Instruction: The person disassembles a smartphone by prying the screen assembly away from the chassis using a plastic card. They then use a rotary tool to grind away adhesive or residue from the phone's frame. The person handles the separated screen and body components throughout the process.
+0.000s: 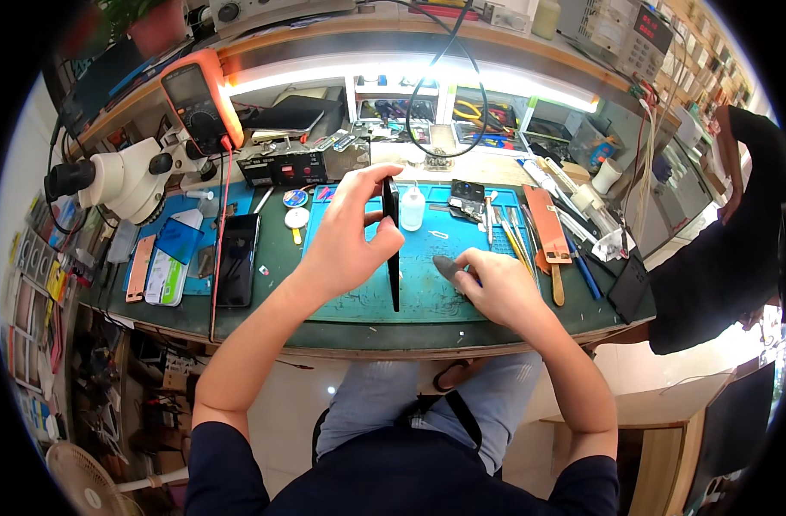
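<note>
My left hand [345, 241] grips a thin black smartphone [394, 279] by its edges and stands it on end, so it shows nearly edge-on. Its lower end is over the blue work mat [358, 305]. To the right, just above the mat, my right hand [503, 288] pinches a small dark grey flat piece with a rounded tip [445, 267], which looks like a pry pick. Phone and pick are apart. Behind the phone stands a white dropper bottle [412, 211]. A small black opened device part [467, 199] lies at the mat's back.
Left lie a black phone [237, 258] and a white-green phone-shaped piece [168, 273], below a microscope [122, 176] and orange multimeter [199, 99]. Tweezers and screwdrivers [517, 236] line the right, beside a brown strap [546, 225]. Another person [724, 258] stands at far right.
</note>
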The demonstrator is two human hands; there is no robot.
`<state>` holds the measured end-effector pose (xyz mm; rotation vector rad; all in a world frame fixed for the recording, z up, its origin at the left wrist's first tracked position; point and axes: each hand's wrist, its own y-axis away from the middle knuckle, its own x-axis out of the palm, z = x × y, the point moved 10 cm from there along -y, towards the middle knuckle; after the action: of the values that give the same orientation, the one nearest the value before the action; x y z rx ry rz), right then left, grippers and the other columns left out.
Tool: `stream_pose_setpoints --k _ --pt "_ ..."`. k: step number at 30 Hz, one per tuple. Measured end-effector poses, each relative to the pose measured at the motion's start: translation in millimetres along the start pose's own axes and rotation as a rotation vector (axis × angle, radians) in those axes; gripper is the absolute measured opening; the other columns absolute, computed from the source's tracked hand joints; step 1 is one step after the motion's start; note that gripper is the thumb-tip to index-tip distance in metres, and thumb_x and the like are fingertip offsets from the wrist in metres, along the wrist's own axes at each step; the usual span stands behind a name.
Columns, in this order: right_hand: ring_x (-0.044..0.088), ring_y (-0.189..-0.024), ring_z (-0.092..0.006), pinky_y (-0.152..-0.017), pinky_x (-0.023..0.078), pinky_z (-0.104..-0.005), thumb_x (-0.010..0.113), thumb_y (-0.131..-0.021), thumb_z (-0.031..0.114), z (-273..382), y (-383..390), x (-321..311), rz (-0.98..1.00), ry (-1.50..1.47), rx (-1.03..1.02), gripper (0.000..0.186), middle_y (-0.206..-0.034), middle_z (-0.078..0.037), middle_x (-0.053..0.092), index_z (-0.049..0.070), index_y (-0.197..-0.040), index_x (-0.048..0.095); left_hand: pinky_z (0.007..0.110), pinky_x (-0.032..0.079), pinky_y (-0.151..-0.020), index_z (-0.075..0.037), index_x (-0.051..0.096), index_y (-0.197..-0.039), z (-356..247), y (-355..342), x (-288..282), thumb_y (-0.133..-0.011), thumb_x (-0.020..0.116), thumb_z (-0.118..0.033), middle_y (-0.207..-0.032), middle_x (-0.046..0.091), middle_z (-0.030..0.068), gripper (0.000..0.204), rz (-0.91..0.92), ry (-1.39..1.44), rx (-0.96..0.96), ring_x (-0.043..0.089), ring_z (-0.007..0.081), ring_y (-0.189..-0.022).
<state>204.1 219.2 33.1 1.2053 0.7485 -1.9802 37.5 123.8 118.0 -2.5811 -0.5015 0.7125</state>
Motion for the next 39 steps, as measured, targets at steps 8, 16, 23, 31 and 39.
stream_pose_setpoints --k 8,16,23,31,39 --pt "0.068 -0.092 -0.0133 -0.080 0.053 -0.0246 0.061 -0.099 0.007 -26 2 -55 -0.211 -0.986 0.117 0.025 -0.109 -0.009 0.072 -0.002 -0.120 0.070 0.035 0.055 -0.098 -0.004 0.046 -0.146 15 -9 0 -0.088 0.044 0.003 -0.131 0.052 0.0118 0.058 0.032 0.071 -0.054 0.059 0.0216 -0.125" --pt "0.071 -0.101 -0.0270 -0.086 0.056 -0.0333 0.056 -0.089 -0.008 11 9 -53 -0.210 -0.779 -0.159 0.043 -0.115 -0.014 0.071 0.003 -0.130 0.065 0.043 0.056 -0.101 0.000 0.042 -0.149 76 -10 -10 -0.094 0.038 -0.016 -0.135 0.058 0.0179 0.058 0.102 0.617 -0.194 0.061 0.0271 -0.124" --pt "0.068 -0.096 -0.0312 -0.086 0.053 -0.0361 0.065 -0.083 -0.008 27 9 -24 -0.150 -0.318 -0.292 0.026 -0.100 -0.011 0.069 0.006 -0.105 0.069 0.046 0.057 -0.101 0.000 0.042 -0.150 65 -8 -9 -0.089 0.038 -0.014 -0.134 0.059 0.0193 0.062 0.110 0.583 -0.155 0.061 0.0276 -0.124" --pt "0.068 -0.073 -0.0159 -0.067 0.054 -0.0284 0.086 -0.079 0.011 61 47 -125 -0.496 -0.555 -0.494 0.028 -0.090 -0.007 0.074 0.002 -0.101 0.072 0.042 0.053 -0.100 -0.003 0.034 -0.155 -28 17 12 -0.074 0.069 -0.005 -0.137 0.054 0.0189 0.089 0.068 -0.017 0.272 0.058 0.0297 -0.123" --pt "0.070 -0.076 -0.0176 -0.068 0.055 -0.0268 0.079 -0.081 0.003 94 52 -125 -0.498 -0.433 -0.485 0.026 -0.089 -0.009 0.071 0.002 -0.104 0.068 0.047 0.046 -0.109 -0.001 0.030 -0.153 -31 24 30 -0.073 0.078 -0.012 -0.141 0.050 0.0246 0.094 0.019 -0.246 0.251 0.053 0.0428 -0.128"
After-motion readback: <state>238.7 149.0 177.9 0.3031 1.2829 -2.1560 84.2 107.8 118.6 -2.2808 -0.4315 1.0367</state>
